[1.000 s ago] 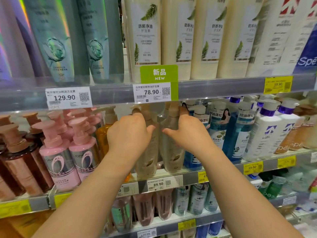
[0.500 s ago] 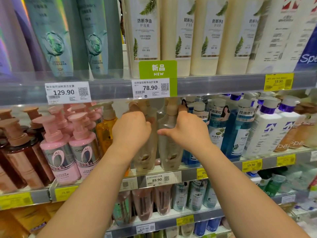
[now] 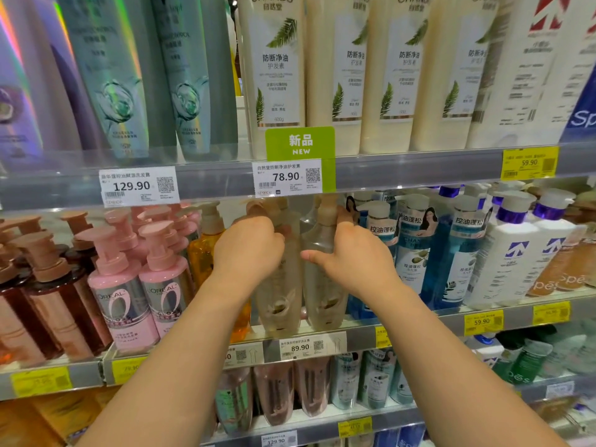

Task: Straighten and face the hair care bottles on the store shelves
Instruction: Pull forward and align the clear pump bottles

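Beige pump bottles (image 3: 280, 285) at the shelf's front edge (image 3: 419, 324) are being turned, left hand (image 3: 248, 250) and right hand (image 3: 351, 253) each gripping one, so facing seems unfinished.

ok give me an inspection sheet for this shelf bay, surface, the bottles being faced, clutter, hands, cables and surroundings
Surface: middle shelf, a grey rail with price tags; an 89.90 tag below the worked bottles.
Job's things: two translucent beige pump bottles, upright side by side; left beige bottle, right beige bottle.
Clutter: nothing seen.
Hands: left hand grips the left beige bottle near its neck; right hand holds the right beige bottle, thumb across its front.
Cables: nothing seen.
Surroundings: pink pump bottles to the left, amber bottle beside them, blue bottles to the right, cream tubes on the shelf above with a green NEW tag.
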### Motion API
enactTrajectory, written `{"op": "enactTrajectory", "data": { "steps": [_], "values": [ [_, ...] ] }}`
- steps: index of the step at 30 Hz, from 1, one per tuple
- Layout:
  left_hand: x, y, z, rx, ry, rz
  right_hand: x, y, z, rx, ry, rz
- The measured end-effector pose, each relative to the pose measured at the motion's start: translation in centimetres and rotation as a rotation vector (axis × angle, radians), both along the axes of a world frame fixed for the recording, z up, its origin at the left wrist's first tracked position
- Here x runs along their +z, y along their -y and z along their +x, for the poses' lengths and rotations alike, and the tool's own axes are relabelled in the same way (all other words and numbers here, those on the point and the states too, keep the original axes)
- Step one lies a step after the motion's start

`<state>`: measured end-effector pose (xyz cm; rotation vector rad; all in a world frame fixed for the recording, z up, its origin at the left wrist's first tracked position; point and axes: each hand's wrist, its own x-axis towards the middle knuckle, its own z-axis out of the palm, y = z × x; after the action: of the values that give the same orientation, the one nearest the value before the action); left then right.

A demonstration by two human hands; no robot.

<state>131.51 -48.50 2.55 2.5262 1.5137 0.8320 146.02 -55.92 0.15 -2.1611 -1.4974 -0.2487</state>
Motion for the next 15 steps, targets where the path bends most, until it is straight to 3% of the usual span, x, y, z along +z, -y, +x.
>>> {"op": "enactTrajectory", "data": {
  "steps": [7, 12, 15],
  "values": [
    [-0.9, 1.2, -1.8, -0.005, 0.130, 0.099, -1.7, 0.6, -0.4, -0.022, -0.074, 0.104],
    [-1.7, 1.6, -6.0, 0.066, 0.373, 0.258, -3.2, 1.6, -1.9, 0.031, -0.091, 0.604],
    [-2.3, 0.2, -8.0, 0.186, 0.322, 0.206, -3.2, 1.3, -3.1, 0.147, -0.131, 0.630]
  ]
}}
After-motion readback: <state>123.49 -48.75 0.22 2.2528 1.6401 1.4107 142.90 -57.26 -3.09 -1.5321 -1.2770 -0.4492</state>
